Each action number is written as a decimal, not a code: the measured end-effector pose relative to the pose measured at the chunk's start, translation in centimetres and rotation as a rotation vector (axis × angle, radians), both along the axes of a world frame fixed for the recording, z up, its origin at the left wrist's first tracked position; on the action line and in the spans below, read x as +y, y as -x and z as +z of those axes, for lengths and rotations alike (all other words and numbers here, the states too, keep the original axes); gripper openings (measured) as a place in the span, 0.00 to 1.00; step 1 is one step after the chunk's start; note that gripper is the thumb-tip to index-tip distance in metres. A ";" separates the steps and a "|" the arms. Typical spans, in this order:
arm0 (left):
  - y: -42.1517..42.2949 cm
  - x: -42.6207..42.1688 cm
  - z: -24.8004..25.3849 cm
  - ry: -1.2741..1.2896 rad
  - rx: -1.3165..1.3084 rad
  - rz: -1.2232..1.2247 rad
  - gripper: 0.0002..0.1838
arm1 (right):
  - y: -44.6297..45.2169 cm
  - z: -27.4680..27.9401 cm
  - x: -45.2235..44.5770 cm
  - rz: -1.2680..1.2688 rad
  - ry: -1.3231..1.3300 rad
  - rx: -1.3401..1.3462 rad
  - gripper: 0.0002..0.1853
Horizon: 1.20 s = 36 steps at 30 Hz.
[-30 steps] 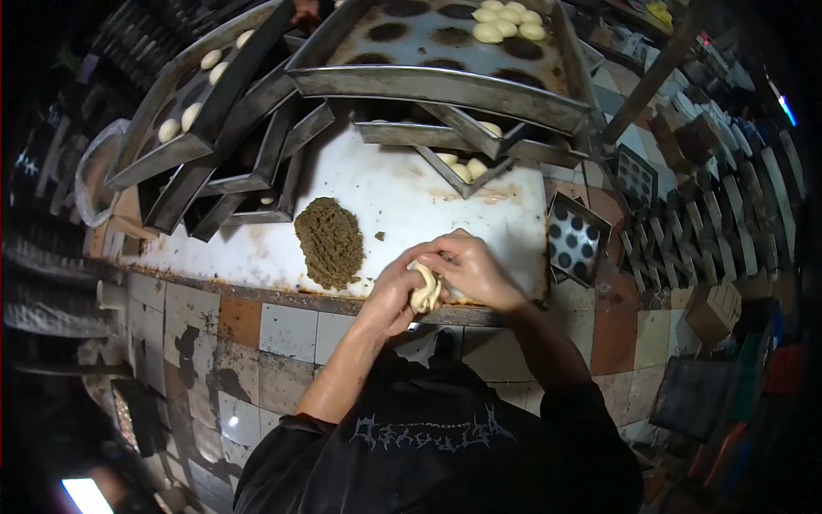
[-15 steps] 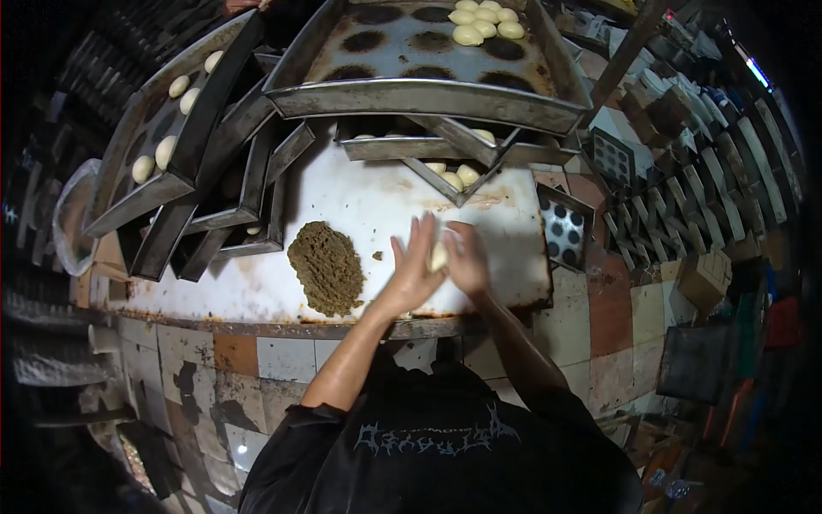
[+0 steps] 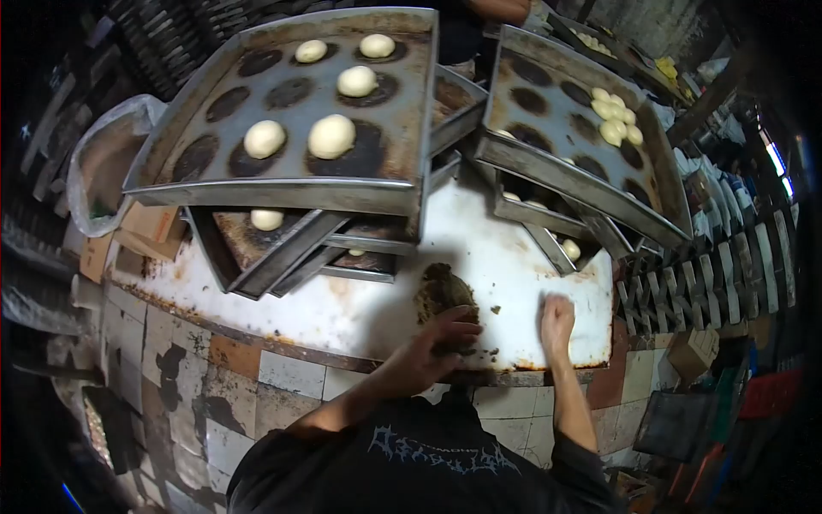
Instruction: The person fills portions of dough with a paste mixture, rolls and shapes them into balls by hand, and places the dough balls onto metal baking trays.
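A crumbly, dark brown heap of filling (image 3: 435, 289) is seen on a white, rust-edged tabletop (image 3: 516, 257). Its six o'clock end is covered by the left hand (image 3: 435, 341), whose fingers are stretched out and slightly parted; whether any filling is touched or gripped cannot be told. At about three o'clock from the heap, the right hand (image 3: 557, 320) is held curled into a fist; whether anything is enclosed cannot be told. Between the heap and that fist, a small brown crumb (image 3: 496, 309) is seen. At eleven o'clock from the heap, five round, cream-coloured dough balls (image 3: 331, 137) are borne by a deep, rectangular, grey metal tray (image 3: 282, 195). At one o'clock, smaller pale dough pieces (image 3: 611, 111) are clustered in a second grey metal tray (image 3: 582, 187).
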<state>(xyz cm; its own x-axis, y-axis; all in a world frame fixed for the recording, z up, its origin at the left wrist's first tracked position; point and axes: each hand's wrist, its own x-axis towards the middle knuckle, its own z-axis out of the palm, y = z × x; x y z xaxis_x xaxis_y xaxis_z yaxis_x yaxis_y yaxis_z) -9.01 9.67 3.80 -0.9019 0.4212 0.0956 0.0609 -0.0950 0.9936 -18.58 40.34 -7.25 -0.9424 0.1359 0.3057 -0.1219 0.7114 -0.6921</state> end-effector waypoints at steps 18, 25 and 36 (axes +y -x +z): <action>-6.2 -7.2 0.4 -0.090 -0.030 0.105 0.25 | 10.0 37.9 -45.4 1.011 -0.021 0.553 0.13; -9.0 -7.8 1.7 -0.358 -0.189 0.479 0.21 | 9.1 34.0 -47.6 1.021 -0.300 0.504 0.28; -10.0 -0.6 -1.5 -0.398 -0.129 0.717 0.14 | 32.0 23.0 5.8 0.823 -1.061 -0.094 0.27</action>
